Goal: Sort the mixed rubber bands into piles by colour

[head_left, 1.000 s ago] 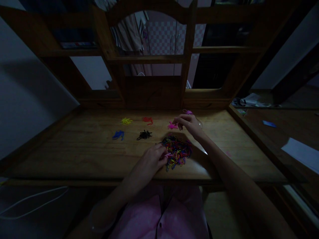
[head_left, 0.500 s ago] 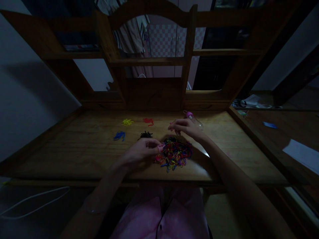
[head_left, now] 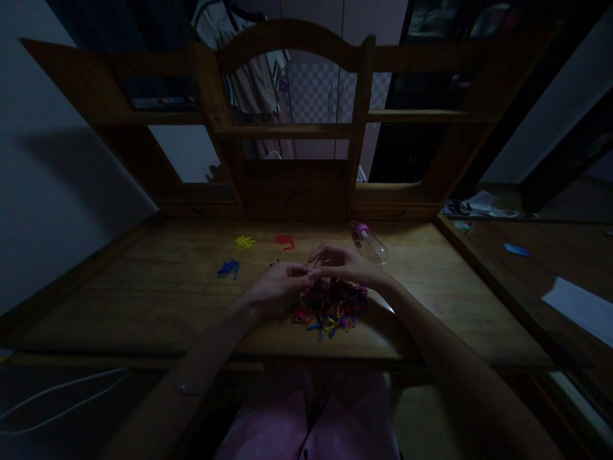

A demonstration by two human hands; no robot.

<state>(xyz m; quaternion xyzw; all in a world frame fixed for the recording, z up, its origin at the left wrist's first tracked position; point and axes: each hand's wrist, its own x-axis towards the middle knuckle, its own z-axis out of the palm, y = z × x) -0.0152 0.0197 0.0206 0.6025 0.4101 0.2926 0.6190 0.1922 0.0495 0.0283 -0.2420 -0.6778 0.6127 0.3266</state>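
A mixed pile of small coloured loops and strands (head_left: 335,313) lies on the wooden desk in front of me; they look like elastic bands. Above its left edge my left hand (head_left: 280,284) pinches small pink bands, mostly hidden by the fingers. My right hand (head_left: 342,263) meets it over the pile, fingertips closed against the left fingertips; what they grip is hidden. Sorted by colour, little heaps lie beyond: yellow bands (head_left: 244,242), red bands (head_left: 284,241) and blue bands (head_left: 228,268). A black heap is almost wholly covered by my left hand.
Behind my right hand lies a clear bottle with a pink cap (head_left: 373,246). A wooden shelf unit (head_left: 297,188) rises at the desk's back. On the surface to the right are a white paper (head_left: 579,306) and a blue card (head_left: 516,250).
My right hand has come left and down to my left hand, and their fingertips now meet. The black heap has become mostly hidden, and the bottle shows more fully. The view has tilted slightly upward.
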